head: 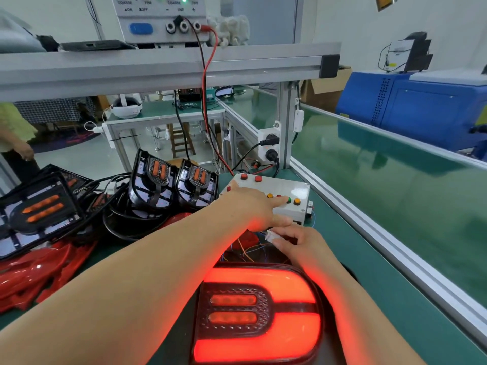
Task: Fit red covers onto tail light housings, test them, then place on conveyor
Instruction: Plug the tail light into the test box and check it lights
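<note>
Testing looks under way. The covered tail light [258,312] lies face up on the worktop [355,259] close to the person, glowing red. The left hand [250,206] reaches over to the test box [282,185], one straight finger on a button beside the green one, likely to switch a circuit. The right hand [300,243] pinches the white connector [271,234], probably to keep it seated. Bare housings [174,185] and loose covers [39,272] wait at left. The conveyor [395,167] runs along the right.
</note>
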The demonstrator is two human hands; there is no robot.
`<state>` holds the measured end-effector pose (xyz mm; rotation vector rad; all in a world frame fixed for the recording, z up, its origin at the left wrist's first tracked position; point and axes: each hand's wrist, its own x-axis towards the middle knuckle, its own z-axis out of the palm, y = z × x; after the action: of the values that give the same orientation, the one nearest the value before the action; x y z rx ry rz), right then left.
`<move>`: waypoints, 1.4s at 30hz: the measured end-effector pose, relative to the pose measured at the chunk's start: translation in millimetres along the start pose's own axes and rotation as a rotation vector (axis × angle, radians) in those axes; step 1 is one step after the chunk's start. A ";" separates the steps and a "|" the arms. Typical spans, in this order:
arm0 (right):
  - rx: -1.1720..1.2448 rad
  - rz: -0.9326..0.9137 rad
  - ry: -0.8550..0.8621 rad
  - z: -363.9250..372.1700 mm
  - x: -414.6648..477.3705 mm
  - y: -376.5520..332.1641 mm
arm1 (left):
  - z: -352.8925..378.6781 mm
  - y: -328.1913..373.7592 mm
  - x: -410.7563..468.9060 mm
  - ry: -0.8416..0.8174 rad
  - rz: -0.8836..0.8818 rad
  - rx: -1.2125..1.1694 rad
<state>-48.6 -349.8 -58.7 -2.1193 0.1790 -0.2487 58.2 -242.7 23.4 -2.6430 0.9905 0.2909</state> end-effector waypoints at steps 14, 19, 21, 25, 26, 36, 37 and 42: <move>0.052 -0.048 -0.011 -8.2 -10.3 -9.6 | 6.6 -31.3 -73.4 0.448 -0.104 -0.706; 0.146 -0.041 0.024 -9.6 -16.5 -13.4 | 44.2 -37.6 -118.6 0.543 -0.192 -1.021; 0.161 -0.051 0.030 -9.7 -18.3 -14.7 | 53.7 -32.8 -119.7 0.532 -0.190 -1.010; 0.189 -0.068 0.016 -10.2 -19.8 -16.1 | 49.6 -16.7 -107.4 0.460 -0.106 -0.836; 0.200 -0.069 0.008 -10.7 -19.8 -16.3 | 46.1 -12.7 -103.3 0.435 -0.082 -0.790; 0.252 -0.064 -0.038 -12.9 -20.1 -16.6 | 22.1 2.0 -81.8 0.259 0.020 -0.570; 0.251 -0.071 -0.038 -12.9 -20.5 -16.8 | 22.2 2.3 -82.0 0.258 0.022 -0.567; 0.244 -0.086 -0.051 -12.1 -20.9 -17.1 | 26.1 2.9 -83.5 0.290 0.018 -0.566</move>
<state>-71.3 -345.9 -40.2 -1.8904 0.0256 -0.2532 -7.8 -185.2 22.7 -3.2619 1.1575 0.2194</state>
